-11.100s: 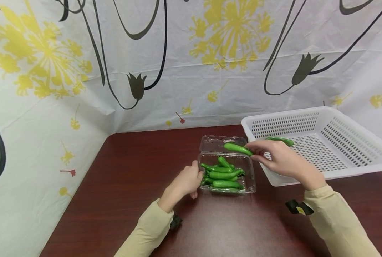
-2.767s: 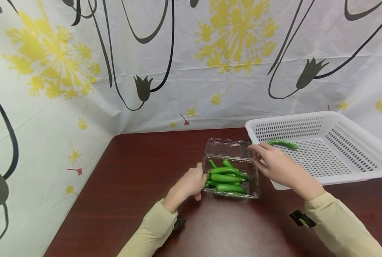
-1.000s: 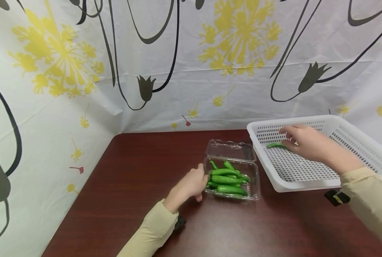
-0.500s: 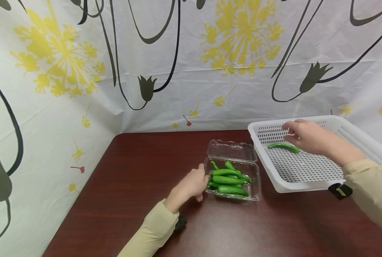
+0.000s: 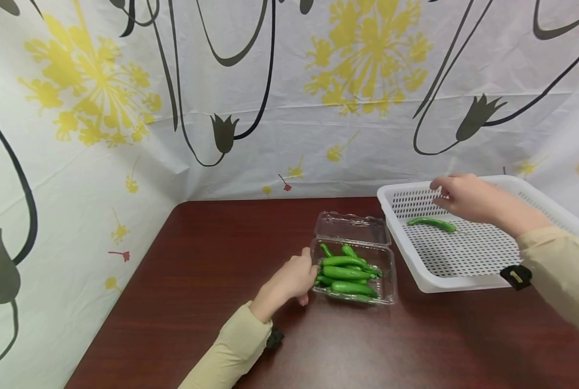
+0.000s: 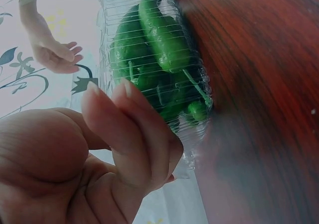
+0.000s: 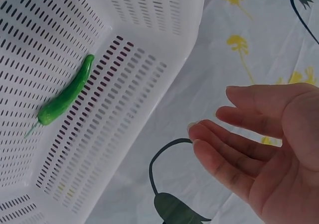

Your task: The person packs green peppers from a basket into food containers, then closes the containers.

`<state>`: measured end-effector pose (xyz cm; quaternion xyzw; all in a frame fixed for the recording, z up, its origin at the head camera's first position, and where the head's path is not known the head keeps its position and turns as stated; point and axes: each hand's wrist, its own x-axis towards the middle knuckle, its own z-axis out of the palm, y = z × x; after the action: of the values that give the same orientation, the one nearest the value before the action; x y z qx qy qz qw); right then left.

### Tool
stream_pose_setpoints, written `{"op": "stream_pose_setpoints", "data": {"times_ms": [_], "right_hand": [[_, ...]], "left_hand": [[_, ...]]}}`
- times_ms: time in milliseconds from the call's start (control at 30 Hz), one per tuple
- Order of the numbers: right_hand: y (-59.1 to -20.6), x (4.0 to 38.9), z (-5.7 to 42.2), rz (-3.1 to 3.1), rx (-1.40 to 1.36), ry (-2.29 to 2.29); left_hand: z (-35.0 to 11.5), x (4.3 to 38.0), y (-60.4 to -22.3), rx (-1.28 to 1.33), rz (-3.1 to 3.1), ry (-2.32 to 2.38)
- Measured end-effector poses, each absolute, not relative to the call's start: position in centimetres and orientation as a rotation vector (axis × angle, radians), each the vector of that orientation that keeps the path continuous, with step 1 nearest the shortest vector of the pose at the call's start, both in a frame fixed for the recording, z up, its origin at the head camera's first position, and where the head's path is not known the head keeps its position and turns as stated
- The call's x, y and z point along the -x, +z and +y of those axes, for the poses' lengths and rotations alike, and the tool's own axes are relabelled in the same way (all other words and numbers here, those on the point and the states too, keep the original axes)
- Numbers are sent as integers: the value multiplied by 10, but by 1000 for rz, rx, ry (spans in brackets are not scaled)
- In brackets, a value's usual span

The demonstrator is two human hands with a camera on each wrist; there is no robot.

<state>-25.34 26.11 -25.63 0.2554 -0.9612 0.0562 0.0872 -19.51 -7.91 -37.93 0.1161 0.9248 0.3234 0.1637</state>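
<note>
In the head view, my left hand [image 5: 290, 278] grips the left side of a clear plastic clamshell container [image 5: 390, 275]. Its lid [image 5: 350, 228] lies folded back, and several green peppers [image 5: 347, 273] are piled inside. The left wrist view shows the curled fingers [image 6: 142, 129] in front of the ribbed container wall; the thumb tip is hidden. My right hand [image 5: 479, 200] hovers over the white basket [image 5: 430, 281], with loosely bent fingers and nothing held. A single green pepper [image 5: 432, 223] lies on the basket floor below it; the right wrist view shows this pepper [image 7: 67, 94] with its stem.
The dark red-brown table [image 5: 221, 259] carries the container at its middle and the basket at its right. A white cloth [image 5: 279, 108] with yellow and grey flower prints hangs behind and to the left.
Eleven seconds ago the right hand held a pepper over the clamshell lid. It then moved right to the basket and now rises slightly, away from the pepper there. The left hand stays put.
</note>
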Motion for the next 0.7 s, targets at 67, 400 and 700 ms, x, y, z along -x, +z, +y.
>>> {"op": "stream_pose_setpoints", "data": {"times_ms": [67,400,700], "right_hand": [[-255,256,261,-2855,-779,155],[-250,269,263,-2873,-794,81],[-252,282,273,-2944,-754,75]], "left_hand": [[-79,195,-379,-331,2637,928],[-78,198,-381,-333,2642,927],[-79,198,-382,-328,2643,910]]}}
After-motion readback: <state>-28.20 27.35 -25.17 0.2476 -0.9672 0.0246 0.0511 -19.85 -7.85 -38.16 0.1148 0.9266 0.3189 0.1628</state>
